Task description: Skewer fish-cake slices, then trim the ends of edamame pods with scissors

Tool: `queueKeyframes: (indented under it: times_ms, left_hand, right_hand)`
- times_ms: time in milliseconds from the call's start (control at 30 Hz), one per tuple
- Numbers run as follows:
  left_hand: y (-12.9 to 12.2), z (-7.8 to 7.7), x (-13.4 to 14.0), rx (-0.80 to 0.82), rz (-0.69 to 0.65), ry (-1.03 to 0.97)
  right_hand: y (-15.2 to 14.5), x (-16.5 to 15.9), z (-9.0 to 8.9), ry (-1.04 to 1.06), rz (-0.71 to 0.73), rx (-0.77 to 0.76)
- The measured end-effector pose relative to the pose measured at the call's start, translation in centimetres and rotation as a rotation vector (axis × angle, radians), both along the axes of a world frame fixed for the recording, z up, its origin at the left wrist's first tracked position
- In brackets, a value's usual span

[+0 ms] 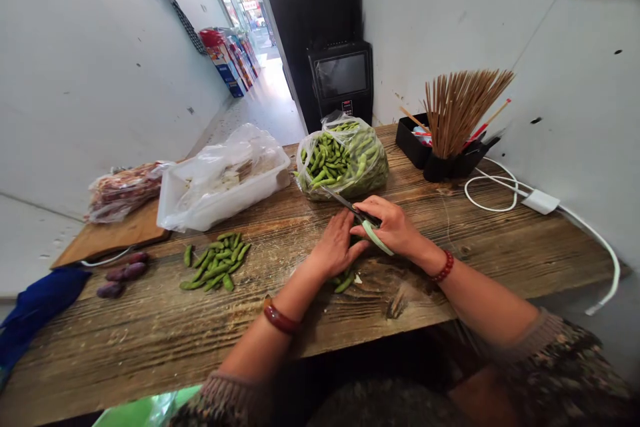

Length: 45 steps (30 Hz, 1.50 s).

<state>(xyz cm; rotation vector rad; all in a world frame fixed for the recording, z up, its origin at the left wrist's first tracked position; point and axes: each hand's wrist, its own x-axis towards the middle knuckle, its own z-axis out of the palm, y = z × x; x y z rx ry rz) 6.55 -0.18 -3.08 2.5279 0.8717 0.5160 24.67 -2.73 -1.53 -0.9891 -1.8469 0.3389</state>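
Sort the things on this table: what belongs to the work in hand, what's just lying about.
Likely in use:
scissors, in the right hand
loose green pods by the left hand
bag of green pods
separate pod pile

Apparently just lying about:
thin sticks
white cable
purple items
white tub
wooden board

Fairly bright, daylit and overexposed at the doorway far beyond the left hand, deeply shadowed under the tabletop, stretched and softly blurred toward the edges.
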Motion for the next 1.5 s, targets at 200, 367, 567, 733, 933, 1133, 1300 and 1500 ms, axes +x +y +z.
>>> queueKeyframes:
  times_ms: [200,367,567,733,933,1133,1300,1500]
  left_hand:
    - [-1.1,2.6,-6.3,0.053,0.164,0.083]
    - [-5.3,1.1,-15.6,0.192,0.211,0.389]
    - [-8.6,-1.0,-12.8,0.381,0.226,0.448]
    - [-6.2,-1.0,-3.6,0.322,0.226,0.389]
    - [-4.5,0.9,2.4,0.212,0.125,0.240]
    - [-4.2,2.8,-7.4,0.254,0.333,0.153]
    - [-6.6,3.1,-9.9,0.132,0.277,0.201]
    - [-6.3,3.1,-1.6,0.056,0.105,0.266]
  right_hand:
    - [0.1,0.4,0.3,0.036,-0.044,0.031]
    - [-0.2,0.3,0.8,0.048,-0.034,0.038]
    - [-0.3,0.3,0.8,0.044,-0.050,0.037]
    - [0.2,0.6,0.6,0.061,-0.077,0.060]
    - [0.0,0.7,0.8,0.064,-0.062,0.051]
    - [-0.5,0.6,2.0,0.144,-0.075,0.047]
    - [-0.7,0.4,2.7,0.208,-0.063,0.027]
    - [-0.2,0.9,2.6,0.219,-0.142,0.007]
